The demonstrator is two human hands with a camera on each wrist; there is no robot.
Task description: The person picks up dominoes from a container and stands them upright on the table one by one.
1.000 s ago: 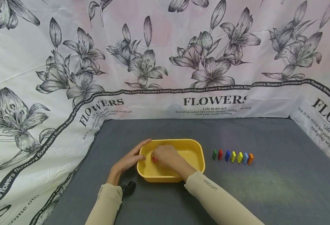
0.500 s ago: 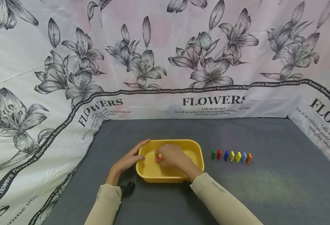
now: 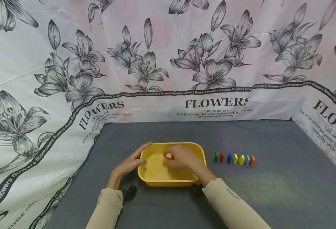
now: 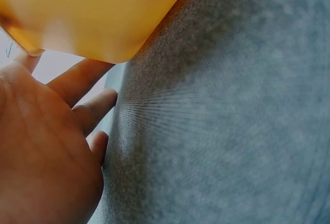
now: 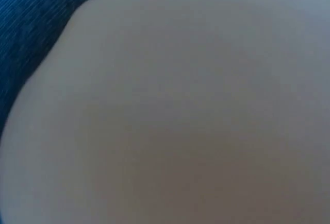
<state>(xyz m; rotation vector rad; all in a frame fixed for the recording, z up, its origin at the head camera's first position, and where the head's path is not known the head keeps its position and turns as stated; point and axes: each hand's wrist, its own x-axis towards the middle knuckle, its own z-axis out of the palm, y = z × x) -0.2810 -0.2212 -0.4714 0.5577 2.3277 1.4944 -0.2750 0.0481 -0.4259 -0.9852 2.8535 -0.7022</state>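
Note:
A yellow plastic tray (image 3: 170, 183) with raised walls sits in the middle of the grey table in the head view. My left hand (image 3: 130, 163) holds its left end, thumb over the rim and fingers along the outside. The left wrist view shows that left hand (image 4: 46, 147) with its fingers spread at the yellow tray wall (image 4: 103, 18). Inside the tray, my right hand (image 3: 182, 157) pinches a small pink piece (image 3: 166, 158), mostly hidden by the fingers. A blurred beige surface fills most of the right wrist view; no fingers show there.
Right of the tray stands a row of small coloured blocks, from a green block (image 3: 216, 156) to an orange block (image 3: 252, 161). A flower-printed cloth (image 3: 156, 108) borders the grey table (image 3: 271, 197) at the back and sides.
My right hand has moved to the right inside the tray with the pink piece between its fingers. The left hand keeps its place on the tray's left end.

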